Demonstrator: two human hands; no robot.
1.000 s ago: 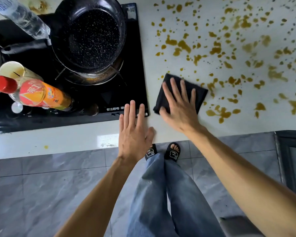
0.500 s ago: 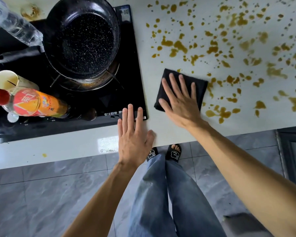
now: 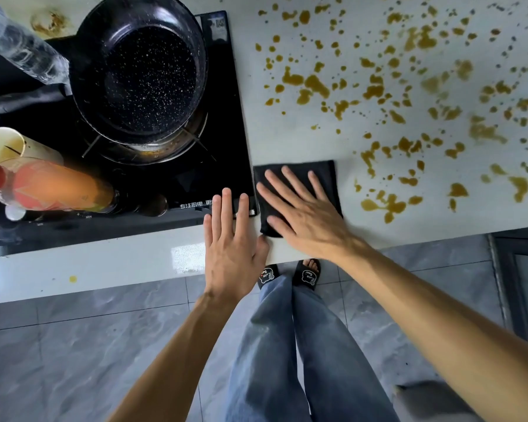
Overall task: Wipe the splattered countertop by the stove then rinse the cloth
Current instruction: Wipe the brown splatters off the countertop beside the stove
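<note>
A folded black cloth [image 3: 325, 175] lies flat on the white countertop [image 3: 299, 141], right beside the black stove [image 3: 223, 166]. My right hand [image 3: 302, 211] presses on the cloth with straight, spread fingers. My left hand [image 3: 230, 239] rests flat at the counter's front edge, fingertips on the stove's front corner, thumb touching the cloth's near corner. Brown-yellow splatters [image 3: 381, 86] cover the countertop to the right of and beyond the cloth.
A black speckled pan [image 3: 141, 77] sits on the stove's burner. At the left stand an orange bottle with a red cap [image 3: 52, 185], a clear plastic bottle [image 3: 22, 47] and a cream cup [image 3: 3, 144]. Grey floor tiles [image 3: 73, 345] and my slippered feet lie below the counter edge.
My right hand has slid the cloth left and toward the front edge, up against the stove; the cloth now lies square. My left hand has stayed in place.
</note>
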